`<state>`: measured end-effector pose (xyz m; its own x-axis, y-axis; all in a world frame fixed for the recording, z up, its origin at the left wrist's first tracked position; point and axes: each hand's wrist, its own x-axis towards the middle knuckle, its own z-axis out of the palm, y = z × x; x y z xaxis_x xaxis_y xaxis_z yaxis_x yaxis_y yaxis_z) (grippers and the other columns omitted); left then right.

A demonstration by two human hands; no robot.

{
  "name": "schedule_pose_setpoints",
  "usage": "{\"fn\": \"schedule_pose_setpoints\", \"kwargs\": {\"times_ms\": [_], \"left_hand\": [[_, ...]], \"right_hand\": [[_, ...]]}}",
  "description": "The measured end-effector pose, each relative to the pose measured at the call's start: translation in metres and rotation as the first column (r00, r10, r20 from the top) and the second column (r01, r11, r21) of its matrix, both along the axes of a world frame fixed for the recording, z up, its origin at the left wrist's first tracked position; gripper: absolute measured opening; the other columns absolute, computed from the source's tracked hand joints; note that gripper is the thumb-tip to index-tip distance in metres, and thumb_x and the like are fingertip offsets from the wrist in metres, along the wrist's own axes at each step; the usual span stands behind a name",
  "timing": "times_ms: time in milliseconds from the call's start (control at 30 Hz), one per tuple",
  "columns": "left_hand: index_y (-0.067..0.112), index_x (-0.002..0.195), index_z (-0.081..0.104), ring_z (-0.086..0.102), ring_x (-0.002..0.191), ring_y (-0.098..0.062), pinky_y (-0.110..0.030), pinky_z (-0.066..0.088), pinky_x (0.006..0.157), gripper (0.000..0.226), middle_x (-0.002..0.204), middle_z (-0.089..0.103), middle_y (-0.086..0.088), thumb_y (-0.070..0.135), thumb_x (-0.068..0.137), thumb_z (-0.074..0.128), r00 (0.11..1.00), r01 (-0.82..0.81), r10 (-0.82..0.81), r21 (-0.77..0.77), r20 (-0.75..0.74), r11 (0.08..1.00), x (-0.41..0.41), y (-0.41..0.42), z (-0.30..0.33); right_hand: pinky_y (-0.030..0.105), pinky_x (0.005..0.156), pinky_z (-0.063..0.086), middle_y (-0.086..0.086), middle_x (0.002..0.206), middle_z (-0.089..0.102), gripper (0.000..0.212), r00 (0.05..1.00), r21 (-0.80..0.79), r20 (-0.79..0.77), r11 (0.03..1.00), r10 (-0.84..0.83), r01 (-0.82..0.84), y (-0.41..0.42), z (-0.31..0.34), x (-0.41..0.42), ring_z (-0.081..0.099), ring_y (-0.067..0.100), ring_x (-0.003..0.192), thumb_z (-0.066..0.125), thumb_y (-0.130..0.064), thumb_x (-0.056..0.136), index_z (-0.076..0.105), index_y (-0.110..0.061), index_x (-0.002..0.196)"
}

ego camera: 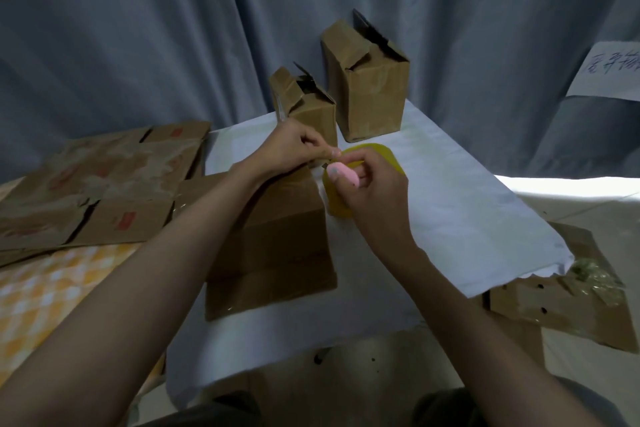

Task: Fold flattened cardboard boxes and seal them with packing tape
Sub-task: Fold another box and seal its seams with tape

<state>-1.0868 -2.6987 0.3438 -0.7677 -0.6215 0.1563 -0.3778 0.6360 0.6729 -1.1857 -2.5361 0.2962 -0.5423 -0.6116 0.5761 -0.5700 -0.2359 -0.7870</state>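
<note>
The right hand [372,184] grips a pink cutter [346,175] against the yellow tape roll [367,177]; the left hand [294,149] pinches what looks like the tape end, mid-frame. Under them lies one light, stiff box [273,246] on the worktop [467,218]; hold its edges. Flattened boxes [104,184] are stacked at left, count unclear; two folded boxes [367,80] stand beyond.

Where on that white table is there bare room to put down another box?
The white table is bare right of the tape roll and hands, out to its right edge. It's crowded at the back by two upright boxes and left by the box being taped.
</note>
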Motion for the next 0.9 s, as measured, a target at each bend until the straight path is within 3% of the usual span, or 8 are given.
{"fn": "schedule_pose_setpoints", "kwargs": {"times_ms": [133, 233, 433, 533, 600, 667, 767, 900], "left_hand": [[0.021, 0.083, 0.081, 0.056, 0.069, -0.005, -0.026, 0.046, 0.065, 0.011, 0.075, 0.066, 0.002, 0.032, 0.083, 0.078, 1.000, 0.004, -0.004, 0.020, 0.011, 1.000, -0.001, -0.001, -0.001], [0.015, 0.086, 0.081, 0.053, 0.065, -0.001, -0.018, 0.043, 0.061, 0.018, 0.072, 0.062, 0.003, 0.032, 0.085, 0.076, 1.000, 0.017, -0.017, 0.035, 0.014, 0.999, -0.002, 0.000, -0.001], [0.018, 0.085, 0.079, 0.051, 0.065, -0.001, -0.017, 0.042, 0.061, 0.013, 0.074, 0.060, -0.003, 0.030, 0.088, 0.073, 0.999, 0.035, -0.035, 0.036, 0.006, 0.999, 0.000, 0.002, -0.002], [0.020, 0.085, 0.079, 0.051, 0.065, 0.000, -0.017, 0.042, 0.061, 0.011, 0.074, 0.060, -0.001, 0.028, 0.088, 0.073, 0.999, 0.039, -0.040, 0.033, 0.004, 0.999, 0.002, 0.001, -0.002], [0.023, 0.084, 0.078, 0.051, 0.065, 0.001, -0.015, 0.042, 0.061, 0.008, 0.074, 0.060, 0.000, 0.027, 0.089, 0.073, 0.998, 0.054, -0.055, 0.037, 0.005, 0.998, 0.001, 0.001, -0.002], [0.028, 0.082, 0.077, 0.050, 0.063, 0.002, -0.014, 0.040, 0.059, 0.008, 0.070, 0.058, 0.006, 0.028, 0.088, 0.073, 0.997, 0.071, -0.071, 0.045, -0.003, 0.996, 0.001, 0.000, -0.004], [0.024, 0.085, 0.078, 0.051, 0.058, 0.004, -0.011, 0.038, 0.057, 0.008, 0.059, 0.056, 0.017, 0.030, 0.088, 0.074, 0.997, 0.069, -0.068, 0.059, -0.023, 0.996, 0.000, -0.002, -0.007], [0.012, 0.092, 0.080, 0.053, 0.060, 0.004, -0.012, 0.039, 0.058, 0.021, 0.061, 0.058, 0.016, 0.032, 0.088, 0.074, 0.998, 0.068, -0.068, 0.045, -0.013, 0.997, 0.000, -0.003, -0.009]], "right_hand": [[0.010, 0.059, 0.038, -0.008, 0.073, 0.057, 0.013, 0.998, 0.045, -0.037, 0.998, -0.052, 0.053, -0.006, 0.000, 0.005, 0.050, -0.001, 0.063, 0.078, -0.020, 0.086, 0.070, -0.012, 0.092], [0.020, 0.060, 0.043, -0.011, 0.073, 0.054, 0.011, 0.996, 0.076, -0.048, 0.994, -0.073, 0.076, -0.008, 0.000, 0.008, 0.050, -0.002, 0.064, 0.076, -0.020, 0.088, 0.068, -0.014, 0.094], [0.018, 0.057, 0.041, -0.007, 0.074, 0.057, 0.004, 0.992, 0.125, -0.112, 0.989, -0.063, 0.077, -0.013, 0.002, 0.013, 0.050, 0.004, 0.063, 0.072, -0.012, 0.088, 0.069, -0.012, 0.090], [0.008, 0.055, 0.031, -0.007, 0.070, 0.055, 0.000, 0.992, 0.204, -0.122, 0.977, -0.040, 0.065, -0.012, 0.009, 0.012, 0.047, 0.000, 0.060, 0.070, -0.012, 0.088, 0.070, -0.011, 0.089], [0.012, 0.055, 0.030, -0.008, 0.065, 0.051, 0.003, 0.992, 0.298, -0.127, 0.954, 0.007, 0.032, -0.010, 0.018, 0.007, 0.046, 0.001, 0.059, 0.069, -0.011, 0.086, 0.071, -0.011, 0.088], [0.022, 0.056, 0.038, -0.009, 0.062, 0.053, 0.003, 0.982, 0.444, -0.161, 0.896, 0.095, -0.014, -0.004, 0.029, 0.001, 0.050, 0.007, 0.061, 0.069, -0.011, 0.082, 0.071, -0.013, 0.082], [0.034, 0.059, 0.055, 0.007, 0.064, 0.066, 0.005, 0.962, 0.625, -0.133, 0.774, 0.237, -0.104, 0.011, 0.037, -0.014, 0.063, 0.021, 0.060, 0.069, -0.011, 0.081, 0.074, -0.008, 0.082], [0.029, 0.055, 0.055, 0.004, 0.069, 0.072, 0.013, 0.967, 0.795, -0.010, 0.588, 0.255, -0.147, 0.026, 0.043, -0.068, 0.065, 0.012, 0.054, 0.085, -0.016, 0.075, 0.076, -0.020, 0.082]]}}
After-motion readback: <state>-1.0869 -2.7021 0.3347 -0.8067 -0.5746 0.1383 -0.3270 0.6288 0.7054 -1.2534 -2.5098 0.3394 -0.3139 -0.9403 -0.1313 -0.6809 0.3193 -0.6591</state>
